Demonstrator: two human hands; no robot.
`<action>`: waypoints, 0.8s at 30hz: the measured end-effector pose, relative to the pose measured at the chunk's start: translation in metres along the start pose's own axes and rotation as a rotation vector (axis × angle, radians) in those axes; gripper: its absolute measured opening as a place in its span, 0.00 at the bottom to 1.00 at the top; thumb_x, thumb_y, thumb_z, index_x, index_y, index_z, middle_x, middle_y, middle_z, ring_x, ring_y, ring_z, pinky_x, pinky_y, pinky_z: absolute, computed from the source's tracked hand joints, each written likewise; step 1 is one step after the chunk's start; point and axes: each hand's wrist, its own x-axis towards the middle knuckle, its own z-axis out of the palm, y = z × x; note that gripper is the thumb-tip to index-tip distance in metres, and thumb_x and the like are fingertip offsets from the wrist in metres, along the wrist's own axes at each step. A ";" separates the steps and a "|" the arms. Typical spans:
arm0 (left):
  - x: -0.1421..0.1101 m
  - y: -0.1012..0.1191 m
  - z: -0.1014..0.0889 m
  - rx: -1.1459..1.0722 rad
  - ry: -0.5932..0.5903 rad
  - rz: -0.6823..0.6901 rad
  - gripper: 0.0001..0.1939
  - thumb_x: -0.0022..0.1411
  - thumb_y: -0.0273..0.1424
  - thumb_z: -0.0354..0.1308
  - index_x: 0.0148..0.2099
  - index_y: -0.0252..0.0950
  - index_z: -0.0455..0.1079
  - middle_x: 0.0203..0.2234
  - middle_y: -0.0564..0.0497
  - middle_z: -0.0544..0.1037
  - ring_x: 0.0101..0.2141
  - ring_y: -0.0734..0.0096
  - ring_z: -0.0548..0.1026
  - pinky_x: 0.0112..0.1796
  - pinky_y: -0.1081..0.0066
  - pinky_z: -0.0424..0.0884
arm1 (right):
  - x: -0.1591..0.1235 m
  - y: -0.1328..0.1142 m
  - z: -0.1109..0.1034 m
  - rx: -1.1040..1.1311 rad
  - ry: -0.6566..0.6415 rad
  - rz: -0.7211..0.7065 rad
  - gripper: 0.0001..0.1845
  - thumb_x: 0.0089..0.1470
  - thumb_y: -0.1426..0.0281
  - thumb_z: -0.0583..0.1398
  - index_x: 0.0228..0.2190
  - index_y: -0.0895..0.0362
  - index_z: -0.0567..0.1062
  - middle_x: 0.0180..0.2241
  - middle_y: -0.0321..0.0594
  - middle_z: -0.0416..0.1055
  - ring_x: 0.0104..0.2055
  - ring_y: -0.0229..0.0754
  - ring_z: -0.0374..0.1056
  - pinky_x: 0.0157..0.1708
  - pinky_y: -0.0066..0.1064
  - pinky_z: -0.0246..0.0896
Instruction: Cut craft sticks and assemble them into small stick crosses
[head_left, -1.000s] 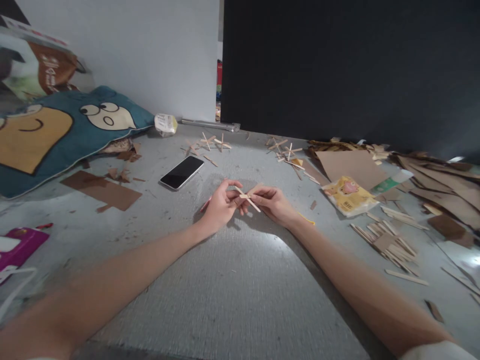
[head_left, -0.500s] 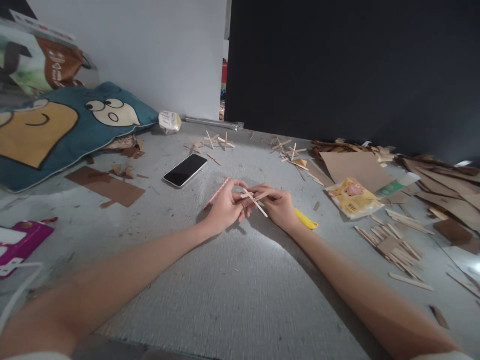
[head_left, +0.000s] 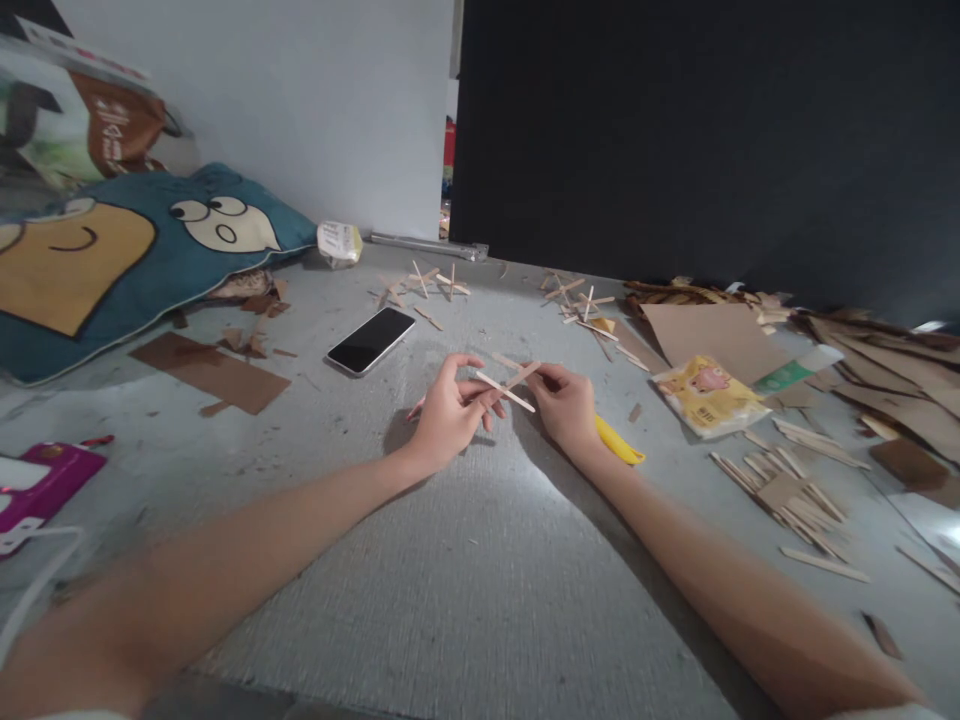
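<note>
Crossed wooden craft sticks [head_left: 516, 396] are held up between my two hands, just above the table. My left hand [head_left: 446, 415] is closed, its thumb and fingers pinching the sticks near their crossing. The fingertips of my right hand [head_left: 568, 405] are closed at the far right end of one stick; part of another, blurred stick shows beside them. A long yellow object [head_left: 619, 441] lies partly hidden by my right wrist. Behind my left hand a small bit of a pink object peeks out, mostly covered.
Star-shaped stick pieces [head_left: 451, 284] and more crossed sticks [head_left: 562, 288] stand at the back. A phone [head_left: 371, 341] lies left of centre. To the right are a yellow packet [head_left: 709, 395], loose sticks [head_left: 795, 500] and cardboard [head_left: 709, 330]. A blue cushion [head_left: 172, 290] borders the left.
My hands have moved slightly apart, and the sticks have turned into a wider cross. The pink stick-like object behind my left hand is now mostly hidden.
</note>
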 end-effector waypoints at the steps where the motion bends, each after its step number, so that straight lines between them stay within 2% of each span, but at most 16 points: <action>1: 0.000 0.000 0.000 0.002 0.006 0.009 0.22 0.65 0.42 0.66 0.48 0.40 0.57 0.26 0.52 0.81 0.20 0.74 0.74 0.23 0.72 0.68 | 0.000 -0.001 0.000 -0.040 -0.030 -0.023 0.16 0.57 0.59 0.62 0.36 0.56 0.85 0.35 0.46 0.83 0.34 0.47 0.74 0.38 0.39 0.68; 5: 0.002 -0.002 -0.001 0.013 0.049 0.053 0.21 0.65 0.41 0.66 0.47 0.40 0.57 0.27 0.51 0.83 0.21 0.73 0.76 0.25 0.72 0.70 | -0.005 -0.014 -0.004 -0.032 -0.017 -0.172 0.20 0.66 0.56 0.56 0.38 0.55 0.83 0.40 0.48 0.81 0.42 0.49 0.75 0.45 0.41 0.68; 7: 0.002 -0.004 -0.002 0.033 0.087 0.073 0.21 0.65 0.40 0.66 0.48 0.40 0.57 0.28 0.51 0.83 0.22 0.72 0.77 0.27 0.71 0.71 | -0.010 -0.021 -0.007 0.053 -0.066 -0.217 0.25 0.71 0.55 0.50 0.39 0.55 0.81 0.35 0.45 0.80 0.38 0.46 0.75 0.41 0.38 0.69; 11: 0.003 -0.007 -0.003 0.049 0.106 0.100 0.21 0.65 0.39 0.66 0.48 0.40 0.58 0.28 0.52 0.83 0.25 0.71 0.78 0.29 0.70 0.73 | -0.019 -0.026 -0.007 0.015 -0.259 -0.357 0.21 0.70 0.54 0.54 0.43 0.54 0.80 0.31 0.40 0.78 0.31 0.42 0.73 0.35 0.33 0.68; 15: 0.003 -0.007 -0.003 0.055 0.108 0.102 0.21 0.64 0.39 0.66 0.48 0.40 0.58 0.29 0.52 0.83 0.25 0.70 0.79 0.30 0.70 0.74 | -0.021 -0.024 -0.003 -0.086 -0.274 -0.476 0.20 0.72 0.58 0.52 0.44 0.53 0.81 0.31 0.41 0.78 0.33 0.42 0.73 0.38 0.33 0.69; 19: 0.003 -0.006 -0.003 0.066 0.120 0.091 0.20 0.64 0.40 0.67 0.47 0.40 0.60 0.29 0.52 0.83 0.26 0.70 0.80 0.31 0.70 0.75 | -0.021 -0.023 -0.002 -0.093 -0.277 -0.471 0.21 0.72 0.58 0.51 0.45 0.52 0.82 0.33 0.43 0.78 0.36 0.44 0.74 0.40 0.35 0.69; 24: 0.002 0.000 0.000 0.022 0.076 0.050 0.20 0.64 0.44 0.67 0.49 0.38 0.65 0.34 0.49 0.83 0.29 0.69 0.81 0.33 0.69 0.78 | -0.022 -0.022 -0.002 -0.058 -0.227 -0.422 0.22 0.71 0.55 0.53 0.44 0.52 0.83 0.29 0.42 0.75 0.31 0.44 0.71 0.35 0.36 0.68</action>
